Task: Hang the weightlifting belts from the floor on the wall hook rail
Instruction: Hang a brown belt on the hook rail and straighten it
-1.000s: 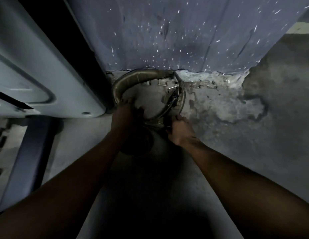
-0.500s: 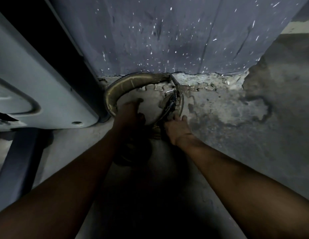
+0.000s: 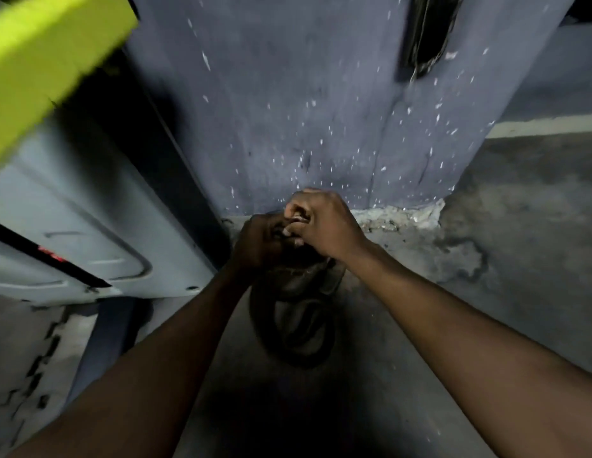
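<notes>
A dark, worn weightlifting belt (image 3: 297,279) hangs in a loop below my two hands, off the floor, in front of the blue-grey wall. My left hand (image 3: 258,244) grips its upper part with curled fingers. My right hand (image 3: 321,223) is closed round the buckle end just above and to the right, knuckles toward the camera. Beneath the belt a second dark curled belt (image 3: 297,332) lies on the concrete floor in shadow. High on the wall a black object (image 3: 426,34) hangs; I cannot tell whether it is a belt. No hook rail shows.
A pale grey machine panel (image 3: 73,233) with a yellow-green part (image 3: 46,51) above it stands close on the left. A dark frame bar (image 3: 102,335) runs along the floor below it. Cracked concrete floor (image 3: 502,259) stretches to the right of the wall's foot.
Both hands have risen from the floor with the belt, which now hangs between them. The view has tilted up, showing more wall and the yellow-green part.
</notes>
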